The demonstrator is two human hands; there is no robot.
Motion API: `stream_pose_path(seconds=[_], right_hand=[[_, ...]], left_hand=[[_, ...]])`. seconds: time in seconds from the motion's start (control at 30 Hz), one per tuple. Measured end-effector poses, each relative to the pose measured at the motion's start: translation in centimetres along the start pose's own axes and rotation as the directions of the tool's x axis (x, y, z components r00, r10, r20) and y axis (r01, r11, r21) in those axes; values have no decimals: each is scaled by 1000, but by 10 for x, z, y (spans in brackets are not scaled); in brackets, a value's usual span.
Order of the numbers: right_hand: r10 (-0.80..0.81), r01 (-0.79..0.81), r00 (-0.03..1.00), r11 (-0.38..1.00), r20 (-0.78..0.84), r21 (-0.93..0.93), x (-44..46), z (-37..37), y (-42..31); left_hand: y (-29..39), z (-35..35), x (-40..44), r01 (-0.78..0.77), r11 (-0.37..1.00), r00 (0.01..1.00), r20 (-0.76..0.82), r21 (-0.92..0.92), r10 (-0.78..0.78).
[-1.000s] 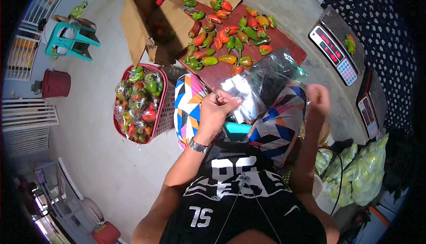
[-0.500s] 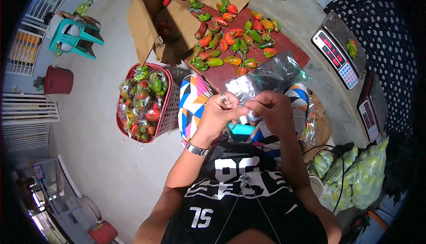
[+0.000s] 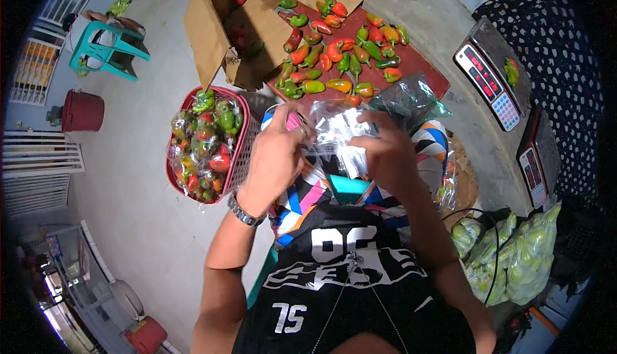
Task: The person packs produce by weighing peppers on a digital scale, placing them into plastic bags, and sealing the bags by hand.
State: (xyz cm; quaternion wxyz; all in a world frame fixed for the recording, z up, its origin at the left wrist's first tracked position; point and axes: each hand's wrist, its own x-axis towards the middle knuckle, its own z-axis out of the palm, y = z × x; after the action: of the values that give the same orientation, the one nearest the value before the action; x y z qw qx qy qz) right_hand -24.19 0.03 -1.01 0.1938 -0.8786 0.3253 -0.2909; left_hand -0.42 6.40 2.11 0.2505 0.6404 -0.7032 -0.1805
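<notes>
one clear plastic bag (image 3: 335, 121) is held between the two hands, above the person's lap. the left hand (image 3: 275, 154) pinches its left edge, and the right hand (image 3: 387, 151) pinches its right side between thumb and fingers; the hands stand apart. more shiny plastic (image 3: 353, 162) lies just below, near a turquoise surface (image 3: 347, 189) between the patterned thighs.

beyond the knees, red, green and mixed-colour peppers (image 3: 339, 85) lie loose across a red desk (image 3: 429, 77), some of them on the cardboard (image 3: 209, 32) at its far side. a dark see-through bag (image 3: 408, 100) lies over the desk's near edge, beside the right hand.

to the left, a pink basket (image 3: 242, 148) holds bagged peppers (image 3: 204, 138). to the right stand two scales, the nearer (image 3: 536, 164) and the farther (image 3: 488, 87), the latter with a few peppers (image 3: 511, 71) on its plate. filled clear sacks (image 3: 530, 261) sit below them.
</notes>
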Motion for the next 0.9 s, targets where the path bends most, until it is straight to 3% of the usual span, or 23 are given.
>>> stream_pose_path(seconds=[0.03, 0.1, 0.2, 0.23, 0.27, 0.3, 0.33, 0.37, 0.4, 0.43, 0.47, 0.5, 0.53, 0.57, 0.6, 0.63, 0.7, 0.73, 0.77, 0.8, 0.83, 0.9], right_hand=[[27, -27, 999, 1000, 32, -14, 2, 8, -4], [77, -72, 993, 996, 91, -49, 10, 27, -11], [201, -197, 978, 977, 47, -81, 52, 16, -29], [127, -130, 991, 980, -30, -150, 69, -2, -42], [45, -60, 984, 995, -170, -80, 74, -5, -49], [-38, 30, 951, 999, -306, -32, 79, -9, -55], [-48, 53, 939, 999, -339, 6, 69, 4, -54], [-78, 96, 919, 995, -387, 27, 63, 22, -44], [1, 8, 978, 999, -207, 47, 48, 40, -29], [84, -84, 996, 996, -11, 31, 33, 58, -13], [160, -160, 971, 987, 178, -16, 19, 76, 3], [201, -191, 946, 979, 252, -64, 29, 72, -6], [261, -238, 903, 965, 341, -107, 31, 64, -16], [181, -182, 975, 983, 130, -9, 36, 43, -32], [78, -73, 989, 996, -128, 50, 55, 28, -33], [-190, 146, 916, 979, -355, -145, 45, 27, -29], [-259, 259, 915, 965, -308, -42, 44, 24, -23], [-172, 176, 981, 984, -85, 40, 51, 25, -13], [-75, 64, 987, 995, 143, 76, 58, 26, -4], [-67, -48, 951, 933, 303, 357, 53, 47, 38], [-195, -78, 849, 873, 491, 482, 52, 71, 101], [100, -165, 951, 964, 293, 208, 96, 48, 151]], left_hand=[[1, -2, 0, -13, 982, 1000, -24, 191, 18], [-2, -8, 3, -41, 946, 998, -35, 321, 55], [23, -37, 13, 44, 921, 993, -121, 386, 3], [36, -54, 13, 32, 925, 964, -257, 378, 72], [46, -65, 7, 22, 928, 913, -385, 371, 133], [52, -60, -5, 26, 940, 891, -434, 341, 132], [58, -54, -17, 27, 950, 867, -481, 310, 132], [37, -31, -24, -51, 970, 890, -429, 239, 153], [11, -5, -21, -127, 979, 907, -380, 160, 180], [-20, 29, -27, 109, 975, 994, 10, 193, -113], [-44, 50, -23, 283, 906, 844, 366, 315, -392], [-23, 36, -19, 306, 934, 921, 190, 183, -339], [-10, 26, -16, 246, 957, 965, -127, 154, -228], [-1, 12, -23, 93, 984, 962, -268, 152, -50], [3, -1, -14, -76, 980, 886, -439, 185, 151], [19, -9, -20, -80, 968, 832, -520, 236, 196], [-4, 1, -27, -248, 962, 851, -447, 116, 274], [-12, 11, -18, -179, 959, 870, -420, 219, 258], [-19, 18, -15, 138, 985, 980, -160, 102, -121], [-34, 31, -22, 271, 940, 962, -21, 206, -273], [-32, 32, -25, 310, 940, 950, 1, 141, -313], [-29, 34, -28, 334, 943, 943, 5, 20, -334]])
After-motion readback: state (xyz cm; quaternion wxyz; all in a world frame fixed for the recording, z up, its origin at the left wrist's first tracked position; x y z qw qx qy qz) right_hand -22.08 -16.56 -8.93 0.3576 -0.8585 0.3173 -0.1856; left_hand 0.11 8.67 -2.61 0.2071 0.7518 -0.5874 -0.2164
